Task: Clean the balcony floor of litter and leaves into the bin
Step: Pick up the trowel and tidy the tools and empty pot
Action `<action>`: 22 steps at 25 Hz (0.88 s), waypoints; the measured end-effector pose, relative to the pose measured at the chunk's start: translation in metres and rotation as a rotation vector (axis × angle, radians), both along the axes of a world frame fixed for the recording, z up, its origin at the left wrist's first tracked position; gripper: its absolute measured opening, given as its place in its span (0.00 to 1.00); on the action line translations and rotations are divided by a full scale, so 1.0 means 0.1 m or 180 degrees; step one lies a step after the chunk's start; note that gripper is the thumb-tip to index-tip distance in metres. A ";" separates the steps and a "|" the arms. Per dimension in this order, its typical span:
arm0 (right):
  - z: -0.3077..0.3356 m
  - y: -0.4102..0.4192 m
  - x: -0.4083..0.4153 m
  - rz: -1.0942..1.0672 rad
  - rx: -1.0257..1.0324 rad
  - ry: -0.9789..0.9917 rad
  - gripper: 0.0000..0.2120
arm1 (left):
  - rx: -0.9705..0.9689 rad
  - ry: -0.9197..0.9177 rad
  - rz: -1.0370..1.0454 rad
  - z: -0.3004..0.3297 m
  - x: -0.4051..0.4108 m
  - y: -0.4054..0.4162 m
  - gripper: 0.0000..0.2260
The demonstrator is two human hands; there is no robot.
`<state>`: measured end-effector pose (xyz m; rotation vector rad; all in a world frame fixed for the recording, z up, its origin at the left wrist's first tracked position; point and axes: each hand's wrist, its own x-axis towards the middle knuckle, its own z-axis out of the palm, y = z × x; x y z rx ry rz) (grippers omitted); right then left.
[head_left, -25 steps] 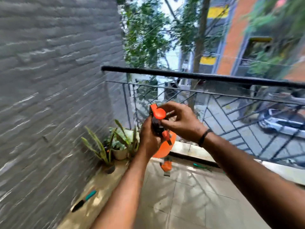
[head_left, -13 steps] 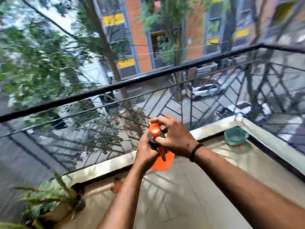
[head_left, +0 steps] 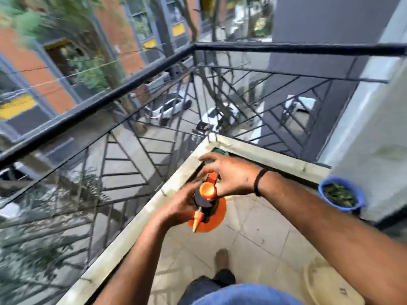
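leaves fill blue bin [head_left: 341,194]; left hand [head_left: 176,205] grips orange sprayer [head_left: 206,208], right hand [head_left: 229,175] open.

Head view down onto balcony floor [head_left: 259,234]

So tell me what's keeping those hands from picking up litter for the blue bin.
Both hands are occupied: the left hand grips the orange spray bottle and the right hand is at its top. The blue bin, holding leaves, sits by the wall to the right, with bare floor tiles between.

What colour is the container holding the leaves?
Blue container; seen in the head view.
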<state>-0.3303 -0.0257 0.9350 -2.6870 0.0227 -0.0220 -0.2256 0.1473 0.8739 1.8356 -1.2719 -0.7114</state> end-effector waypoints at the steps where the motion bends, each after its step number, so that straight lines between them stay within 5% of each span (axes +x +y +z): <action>1: 0.01 -0.24 0.09 0.0053 -0.0149 0.0239 0.26 | 0.0044 -0.0106 -0.0258 -0.08 0.18 -0.25 0.17; 4: -0.12 -0.82 0.37 0.0017 -0.0161 0.1075 0.31 | 0.0332 -0.0153 -0.0777 -0.24 0.63 -0.96 0.17; 8: -0.62 -1.61 0.62 -0.0732 -0.0731 0.0848 0.08 | 0.0335 0.0511 -0.0891 -0.62 1.10 -1.93 0.24; 11: -1.05 -2.26 0.45 -0.1557 -0.0553 0.1004 0.06 | 0.0441 0.1162 -0.0106 -1.12 1.26 -2.71 0.28; 15: -1.73 -3.13 -0.05 -0.2823 0.0057 0.1118 0.06 | 0.1186 0.2413 0.0867 -1.48 1.02 -3.78 0.02; 22: -3.44 -4.68 -0.24 -0.3502 0.0823 0.1335 0.14 | 0.1341 0.2912 0.1769 -2.75 0.67 -5.75 0.04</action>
